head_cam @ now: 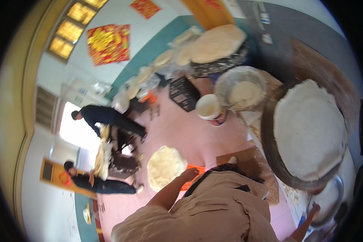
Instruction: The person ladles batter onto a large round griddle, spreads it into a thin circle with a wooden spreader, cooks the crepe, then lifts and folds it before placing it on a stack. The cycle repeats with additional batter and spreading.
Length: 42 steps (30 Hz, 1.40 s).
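My left hand (pixel 191 173) hangs beside my waist, its fingers seemingly curled. Close to it are a stack of round, pale thin flatbread (pixel 165 166) and an orange plastic crate (pixel 196 175); whether the hand touches either is unclear. At the lower right, my right hand (pixel 314 211) is over a metal basin (pixel 340 193) that holds a white substance. Its fingers are too blurred to read. Above that basin, a large white round sheet of dough or batter (pixel 310 130) covers most of a dark round griddle (pixel 269 145).
A large bowl (pixel 222 80) of pale batter stands beyond the griddle, next to a white bucket (pixel 208 107). Large flatbreads (pixel 217 44) are piled along the wall. A dark patterned box (pixel 184 93) sits on the pink floor (pixel 178 130). Two people (pixel 101 116) are by a far table.
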### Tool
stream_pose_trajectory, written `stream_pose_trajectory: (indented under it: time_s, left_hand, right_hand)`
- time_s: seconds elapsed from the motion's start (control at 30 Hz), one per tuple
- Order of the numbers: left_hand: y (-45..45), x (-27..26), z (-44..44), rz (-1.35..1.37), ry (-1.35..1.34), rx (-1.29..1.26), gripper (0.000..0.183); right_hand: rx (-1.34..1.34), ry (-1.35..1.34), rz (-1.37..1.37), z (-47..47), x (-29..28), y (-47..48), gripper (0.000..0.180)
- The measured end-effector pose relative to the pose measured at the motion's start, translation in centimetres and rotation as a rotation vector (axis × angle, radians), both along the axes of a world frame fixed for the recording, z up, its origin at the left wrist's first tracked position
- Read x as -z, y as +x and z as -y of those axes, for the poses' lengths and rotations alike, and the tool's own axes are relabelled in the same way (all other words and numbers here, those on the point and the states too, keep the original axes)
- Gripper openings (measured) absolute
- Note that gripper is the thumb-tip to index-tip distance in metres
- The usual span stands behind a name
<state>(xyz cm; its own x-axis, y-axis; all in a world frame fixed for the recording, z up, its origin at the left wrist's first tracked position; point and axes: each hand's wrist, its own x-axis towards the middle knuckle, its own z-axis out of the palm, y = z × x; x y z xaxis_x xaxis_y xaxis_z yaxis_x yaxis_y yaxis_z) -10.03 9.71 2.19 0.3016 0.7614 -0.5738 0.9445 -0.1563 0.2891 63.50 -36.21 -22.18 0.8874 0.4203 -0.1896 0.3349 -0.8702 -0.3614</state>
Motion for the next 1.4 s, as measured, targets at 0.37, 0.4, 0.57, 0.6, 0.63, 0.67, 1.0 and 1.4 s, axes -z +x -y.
stream_pose_trajectory:
  time_s: [0.37, 0.4, 0.57, 0.6, 0.63, 0.67, 1.0, 1.4]
  left_hand:
    - [0.1, 2.6, 3.6, 0.101, 0.036, -0.273, 0.032]
    - [0.0, 2.9, 3.9, 0.123, 0.041, -0.29, 0.031]
    - [-0.3, 3.7, 4.9, 0.09, -0.022, -0.308, 0.032]
    - [-0.3, 3.6, 5.0, 0.074, -0.052, -0.325, 0.033]
    - [-0.4, 3.6, 5.1, 0.079, -0.066, -0.336, 0.033]
    - [-0.5, 3.7, 5.1, 0.084, -0.078, -0.347, 0.032]
    - [-6.4, 12.6, 9.6, 0.227, -0.079, -0.357, 0.031]
    - [-11.6, 14.4, 6.9, 0.417, -0.522, -0.749, 0.022]
  right_hand:
    - [-0.316, 0.055, 0.127, -12.5, -7.8, -1.1, 0.019]
    - [-0.33, 0.059, 0.136, -13.3, -8.3, -1.4, 0.019]
    - [-0.386, 0.062, 0.172, -15.5, -10.7, -2.9, 0.019]
    - [-0.393, 0.063, 0.178, -15.7, -11.1, -3.1, 0.019]
    - [-0.402, 0.063, 0.189, -15.9, -11.6, -3.3, 0.019]
    - [-0.407, 0.063, 0.199, -16.0, -12.0, -3.5, 0.019]
    - [-0.459, 0.019, 0.383, -9.5, -17.6, -2.1, 0.019]
    - [-0.091, -0.159, 0.416, -8.8, -28.1, -4.0, 0.039]
